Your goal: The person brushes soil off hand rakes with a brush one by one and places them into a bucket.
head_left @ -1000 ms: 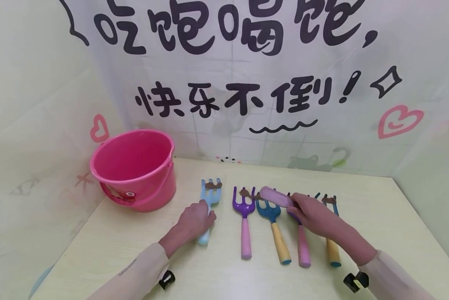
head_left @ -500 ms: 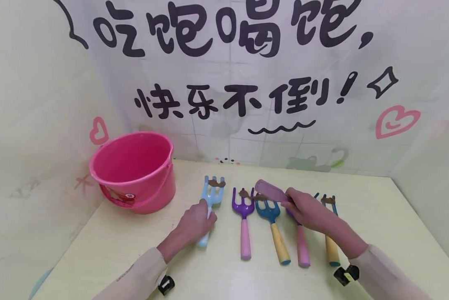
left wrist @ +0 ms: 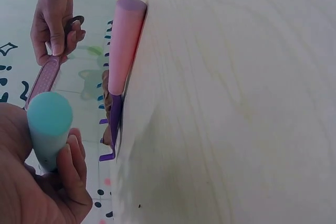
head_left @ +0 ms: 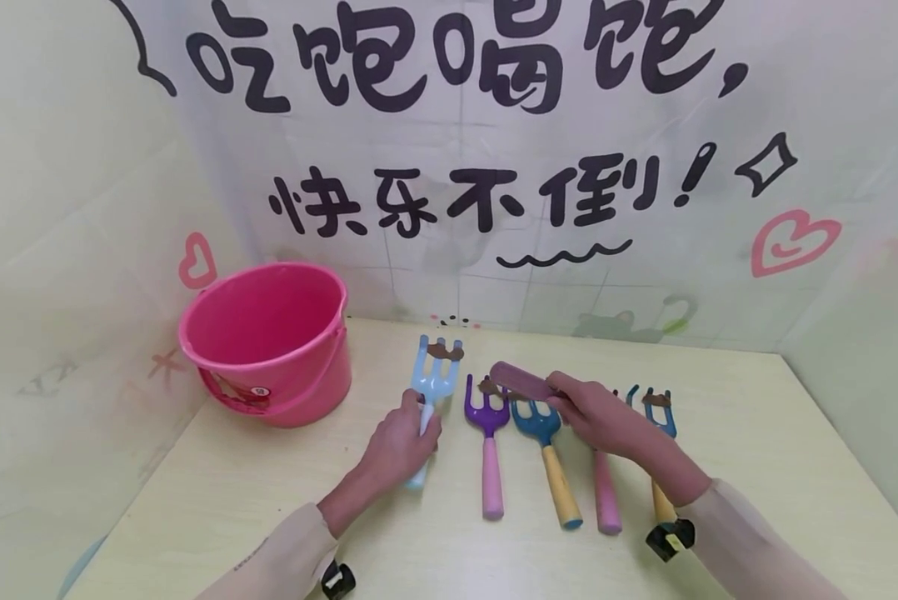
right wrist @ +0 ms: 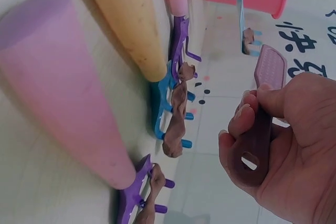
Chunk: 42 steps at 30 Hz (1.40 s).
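Note:
My left hand (head_left: 400, 437) grips a light blue hand fork (head_left: 434, 386) by its handle, and a brown clay-like strip (head_left: 446, 352) lies across the tines. The handle's turquoise end (left wrist: 50, 114) faces the left wrist view. In my right hand (head_left: 602, 417) is a purple brush (head_left: 520, 381), pinched by its dark handle (right wrist: 252, 153), which has a hole. Its oblong, dotted head (right wrist: 271, 66) points left toward the blue fork, apart from it. Below the brush lie a purple fork (head_left: 491, 479) with a pink handle and a teal fork (head_left: 561, 492) with a yellow handle.
At the back left of the pale table (head_left: 269, 525) stands a pink bucket (head_left: 306, 375). Another pink-handled fork (head_left: 606, 496) and a teal fork (head_left: 659, 400) lie to the right, partly behind my right arm. Brown strips (right wrist: 178, 103) cover their tines. A printed curtain (head_left: 449, 275) hangs behind.
My left hand has lifted the blue fork forward and slightly right. My right hand has moved left with the brush, bringing its head closer to the blue fork.

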Available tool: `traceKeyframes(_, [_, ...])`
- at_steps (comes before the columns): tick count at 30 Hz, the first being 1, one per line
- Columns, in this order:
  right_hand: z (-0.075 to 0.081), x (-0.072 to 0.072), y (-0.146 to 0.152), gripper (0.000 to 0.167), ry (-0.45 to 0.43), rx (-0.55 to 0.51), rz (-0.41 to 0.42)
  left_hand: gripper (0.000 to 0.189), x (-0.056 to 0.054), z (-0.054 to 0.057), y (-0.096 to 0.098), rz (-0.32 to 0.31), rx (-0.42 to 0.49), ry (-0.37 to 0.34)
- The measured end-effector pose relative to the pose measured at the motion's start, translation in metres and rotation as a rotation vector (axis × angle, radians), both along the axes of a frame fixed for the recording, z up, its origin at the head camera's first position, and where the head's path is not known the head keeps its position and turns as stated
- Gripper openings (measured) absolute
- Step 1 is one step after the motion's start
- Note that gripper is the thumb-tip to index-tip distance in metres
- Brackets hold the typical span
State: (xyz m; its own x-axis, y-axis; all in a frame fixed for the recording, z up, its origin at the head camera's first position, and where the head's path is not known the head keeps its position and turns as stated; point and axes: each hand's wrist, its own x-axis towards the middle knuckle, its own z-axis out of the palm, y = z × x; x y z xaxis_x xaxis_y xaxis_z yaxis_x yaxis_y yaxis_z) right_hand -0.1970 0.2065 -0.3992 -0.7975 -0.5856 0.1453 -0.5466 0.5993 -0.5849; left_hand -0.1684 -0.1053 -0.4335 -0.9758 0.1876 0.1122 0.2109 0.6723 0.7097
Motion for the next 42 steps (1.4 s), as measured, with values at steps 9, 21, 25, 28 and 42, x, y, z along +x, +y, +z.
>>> traceKeyframes(9, [0.006,-0.012,-0.027,0.007,0.087,-0.013,0.021,0.012,0.002,0.002,0.009,-0.02,0.148,-0.074])
traceKeyframes(21, [0.011,-0.034,-0.069,0.015,0.075,0.07,0.037,0.016,0.006,0.004,0.016,-0.049,0.196,-0.103])
traceKeyframes(25, [0.011,-0.037,-0.079,0.018,0.063,0.124,0.029,0.014,0.006,0.007,0.018,-0.057,0.21,-0.084])
traceKeyframes(28, [0.01,-0.04,-0.083,0.018,0.046,0.162,0.014,0.013,0.006,0.007,0.02,-0.062,0.278,-0.095])
traceKeyframes(42, [-0.002,-0.053,-0.089,0.019,0.003,0.238,-0.038,0.02,0.007,0.005,0.023,-0.006,0.483,-0.284])
